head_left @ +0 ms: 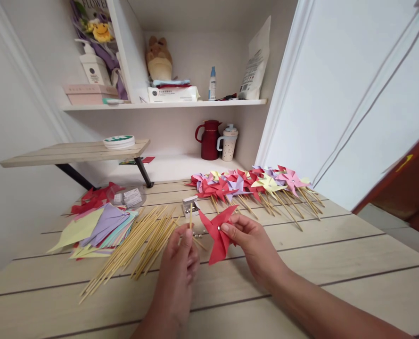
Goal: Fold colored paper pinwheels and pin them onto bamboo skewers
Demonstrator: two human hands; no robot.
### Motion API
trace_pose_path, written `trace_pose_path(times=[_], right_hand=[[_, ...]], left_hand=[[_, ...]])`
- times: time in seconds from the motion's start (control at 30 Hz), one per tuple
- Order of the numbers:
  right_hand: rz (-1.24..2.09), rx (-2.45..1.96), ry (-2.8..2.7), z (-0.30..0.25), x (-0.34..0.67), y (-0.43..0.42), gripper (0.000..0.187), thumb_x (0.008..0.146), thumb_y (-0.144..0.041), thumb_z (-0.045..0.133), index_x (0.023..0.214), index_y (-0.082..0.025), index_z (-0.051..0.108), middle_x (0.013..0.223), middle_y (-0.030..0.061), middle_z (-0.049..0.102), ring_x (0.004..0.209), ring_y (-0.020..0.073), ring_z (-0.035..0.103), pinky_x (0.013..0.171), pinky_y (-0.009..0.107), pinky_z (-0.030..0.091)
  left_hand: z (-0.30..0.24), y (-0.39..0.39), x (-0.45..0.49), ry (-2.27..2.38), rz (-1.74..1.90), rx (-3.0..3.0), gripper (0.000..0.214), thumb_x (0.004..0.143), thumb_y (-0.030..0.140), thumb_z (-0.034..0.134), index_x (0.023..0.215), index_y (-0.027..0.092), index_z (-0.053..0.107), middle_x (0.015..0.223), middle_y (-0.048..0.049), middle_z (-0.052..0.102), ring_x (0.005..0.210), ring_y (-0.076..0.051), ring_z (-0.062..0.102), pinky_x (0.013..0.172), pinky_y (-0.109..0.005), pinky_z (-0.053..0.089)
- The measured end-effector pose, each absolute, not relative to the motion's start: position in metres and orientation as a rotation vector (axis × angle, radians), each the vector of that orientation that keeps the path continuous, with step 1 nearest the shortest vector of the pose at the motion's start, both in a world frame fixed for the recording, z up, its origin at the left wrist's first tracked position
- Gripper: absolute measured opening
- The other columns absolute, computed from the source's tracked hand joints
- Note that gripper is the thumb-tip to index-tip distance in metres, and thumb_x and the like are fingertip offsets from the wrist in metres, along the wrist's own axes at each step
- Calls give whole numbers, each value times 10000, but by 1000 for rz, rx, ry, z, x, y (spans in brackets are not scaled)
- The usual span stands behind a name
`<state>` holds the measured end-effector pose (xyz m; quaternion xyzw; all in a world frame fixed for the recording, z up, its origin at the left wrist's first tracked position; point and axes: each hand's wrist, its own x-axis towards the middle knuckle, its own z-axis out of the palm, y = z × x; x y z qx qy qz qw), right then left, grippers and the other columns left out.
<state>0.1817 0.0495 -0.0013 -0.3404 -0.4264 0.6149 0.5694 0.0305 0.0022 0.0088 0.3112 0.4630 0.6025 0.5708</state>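
Note:
My right hand (250,242) pinches a red paper pinwheel (218,233) at its centre, holding it just above the wooden table (336,263). Beside it, my left hand (179,261) is closed on a thin bamboo stick (191,215) that stands upright, its tip close to the pinwheel's left edge. A few small metal pins (197,232) lie on the table between my hands. A loose heap of bamboo sticks (135,245) lies left of my left hand.
A row of finished pinwheels (251,183) on sticks lies at the back right. Coloured paper squares (96,228) are stacked at the left, with red cut pieces (92,197) and a clear bag (129,197) behind. A small box (188,205), red jug (209,139) and mug (227,142) stand further back.

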Motion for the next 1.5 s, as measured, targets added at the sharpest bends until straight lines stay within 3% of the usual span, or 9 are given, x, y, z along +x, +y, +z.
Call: trace_pose_path(times=[0.13,0.27,0.43,0.5,0.73,1.1,1.4,1.5], right_hand=[[1391,-842,-1039,-5,181,52,304,683,-392,865,720,-167,664,654,-15,634,590,104,515,573,237,423],[1398,-826,-1076,-6,180,48,289,694,-384,858,737,-176,661,685,-12,646,621,111,533,602,244,435],[1422,-794,-1145,-3,177,41,292,711,-382,847,725,-176,639,701,-10,650,653,114,551,638,247,447],[1440,-791,-1138,-3,176,40,308,698,-380,855,721,-177,625,708,-9,655,662,117,559,643,249,451],[1466,-763,-1164,-4,175,40,292,693,-344,861,771,-189,626,758,-10,678,703,121,599,686,252,487],[1506,-697,-1207,-1,173,38,349,677,-296,879,960,-217,689,922,8,739,835,154,679,759,276,542],[1429,-805,-1200,-8,177,40,220,712,-338,849,780,-180,712,751,11,717,706,146,630,709,287,512],[1366,-822,-1243,-5,179,42,211,719,-344,835,769,-179,712,720,6,690,687,149,608,683,289,499]], left_hand=[[9,-2,37,1167,1281,770,622,714,618,738,1156,225,544,586,103,383,458,-39,217,422,-168,118],[5,-1,38,1242,1206,820,674,662,605,778,1166,213,564,551,101,440,418,-27,252,430,-174,131],[3,2,35,1300,1262,753,578,652,511,816,1105,200,638,695,8,654,576,-101,561,515,-176,332],[2,2,33,1304,1283,721,520,656,483,818,1057,191,664,761,-18,701,637,-123,609,550,-189,380],[-2,6,32,1205,1393,753,342,677,414,817,888,168,705,761,-15,708,657,-120,607,603,-206,444],[-12,9,26,1266,1449,1017,295,773,458,736,848,175,700,765,-22,690,693,-146,589,633,-236,470],[-8,4,29,1316,1401,1154,322,779,490,717,782,171,671,673,7,606,619,-120,501,568,-216,412],[-5,2,28,1324,1408,1125,391,795,541,690,950,183,660,633,31,549,569,-110,460,528,-209,378]])
